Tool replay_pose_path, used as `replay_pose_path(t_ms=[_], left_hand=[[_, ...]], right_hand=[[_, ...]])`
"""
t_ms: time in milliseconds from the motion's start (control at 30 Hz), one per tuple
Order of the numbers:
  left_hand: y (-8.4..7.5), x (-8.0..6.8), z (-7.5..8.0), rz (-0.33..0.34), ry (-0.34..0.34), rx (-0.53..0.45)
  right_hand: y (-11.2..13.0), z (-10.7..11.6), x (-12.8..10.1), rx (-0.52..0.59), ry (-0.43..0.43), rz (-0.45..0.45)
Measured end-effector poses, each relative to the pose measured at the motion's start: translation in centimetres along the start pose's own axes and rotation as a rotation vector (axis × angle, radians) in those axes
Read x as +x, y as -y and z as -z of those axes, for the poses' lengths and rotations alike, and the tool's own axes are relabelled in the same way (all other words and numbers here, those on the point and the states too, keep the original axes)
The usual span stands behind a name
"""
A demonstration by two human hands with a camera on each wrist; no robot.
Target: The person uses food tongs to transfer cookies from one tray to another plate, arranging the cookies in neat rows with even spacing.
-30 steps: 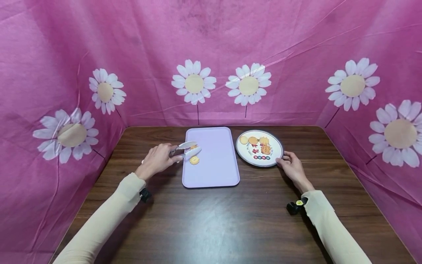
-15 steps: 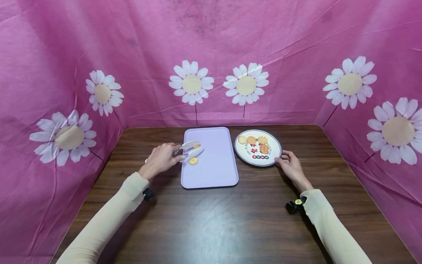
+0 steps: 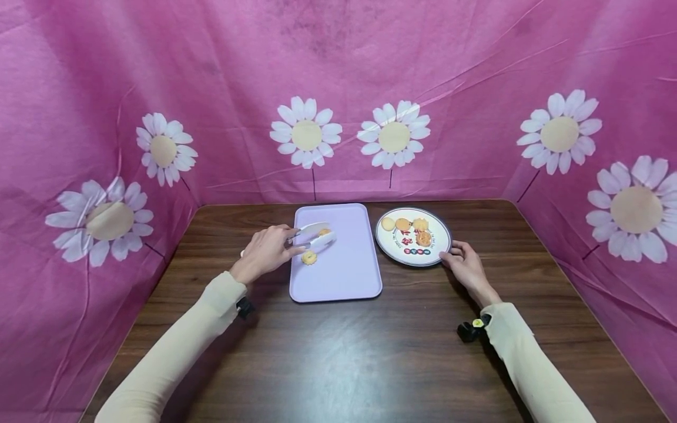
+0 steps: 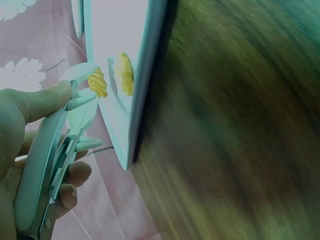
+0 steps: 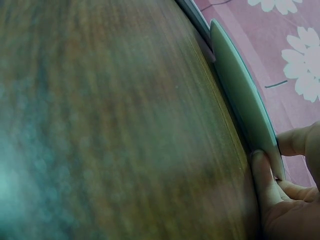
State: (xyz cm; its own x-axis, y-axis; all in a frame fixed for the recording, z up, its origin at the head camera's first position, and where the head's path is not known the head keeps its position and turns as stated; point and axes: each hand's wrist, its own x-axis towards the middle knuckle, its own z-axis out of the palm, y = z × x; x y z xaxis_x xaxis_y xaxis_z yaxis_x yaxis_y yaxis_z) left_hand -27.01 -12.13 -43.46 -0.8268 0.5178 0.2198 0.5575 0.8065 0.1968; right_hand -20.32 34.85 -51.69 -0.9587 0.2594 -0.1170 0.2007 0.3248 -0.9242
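The left hand point(image 3: 264, 249) grips a pair of tongs point(image 3: 314, 228), whose pale tips stand about a twisted yellow cookie point(image 3: 324, 232) over the lilac tray point(image 3: 344, 273), toward its eleven o'clock; whether that cookie clears the surface is hard to tell. A second cookie point(image 3: 309, 258) lies on the tray at nine o'clock. The right hand point(image 3: 468, 270) pinches the rim of a white plate point(image 3: 436, 241) at its four o'clock. The plate, just beside the tray at three o'clock, bears four cookies between its ten and three, red lettering, and a row of printed dots toward six. Beneath spreads a dark brown wood-grain table point(image 3: 423, 364), with a pale glare point(image 3: 338, 343) toward six o'clock. Beyond it hangs a creased pink cloth point(image 3: 338, 47), printed with white daisies point(image 3: 305, 136): two at twelve o'clock, two around ten, two around two. Cream sleeves point(image 3: 174, 346) reach in from seven and five.
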Motion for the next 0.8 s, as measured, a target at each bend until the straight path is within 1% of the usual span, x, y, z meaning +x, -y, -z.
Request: replay_pose_path(t_ms=[333, 633, 800], left_hand=[[-2.0, 1.7, -0.3, -0.03, -0.004, -0.04], [-4.0, 3.9, -1.0, -0.08, -0.036, -0.038], [-5.1, 5.2, -1.5, -0.103, -0.023, -0.04]], right_hand=[[0.1, 0.2, 0.0, -0.043, -0.001, -0.016], [0.2, 0.1, -0.1, -0.02, -0.004, -0.009], [0.1, 0.1, 0.0, -0.019, -0.001, -0.007]])
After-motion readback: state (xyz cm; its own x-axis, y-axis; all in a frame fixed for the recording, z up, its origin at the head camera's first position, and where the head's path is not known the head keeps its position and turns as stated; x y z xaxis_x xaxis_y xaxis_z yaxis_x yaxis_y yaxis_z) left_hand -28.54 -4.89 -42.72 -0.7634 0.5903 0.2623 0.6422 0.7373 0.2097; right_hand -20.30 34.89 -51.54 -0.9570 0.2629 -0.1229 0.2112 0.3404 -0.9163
